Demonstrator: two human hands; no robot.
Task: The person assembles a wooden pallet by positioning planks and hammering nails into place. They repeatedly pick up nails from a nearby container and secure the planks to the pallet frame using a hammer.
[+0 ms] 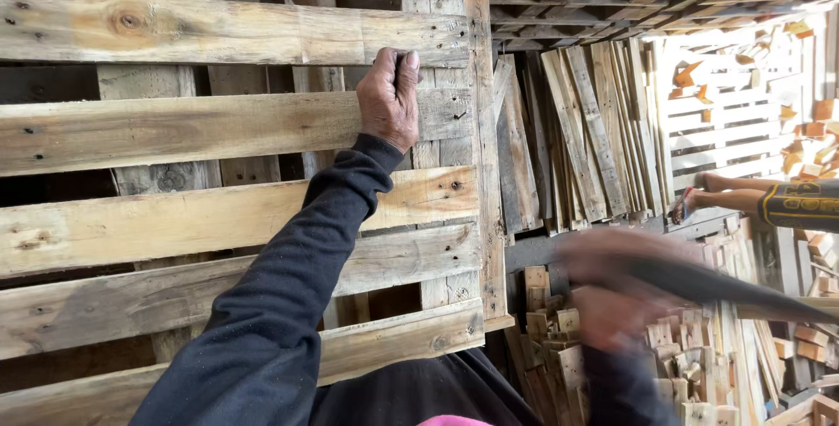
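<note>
The pallet (236,129) stands upright in front of me, and my left hand (389,98) has its fingers curled tight over the edge of one slat. My right hand (612,295), blurred, is wrapped around a dark tool (725,286). A badly aimed swing could hit my gripping knuckles, I reckon.

Past the right edge of the work, a row of loose, weathered grey-brown wooden slats (584,133) leans upright, packed side by side. Below them lies a heap of small pale wooden offcut blocks (559,339). Further right stands a light wooden pallet (721,129), with orange-tinted wood scraps (808,142) beside it. Another person's bare leg (730,192) shows at the right edge.
</note>
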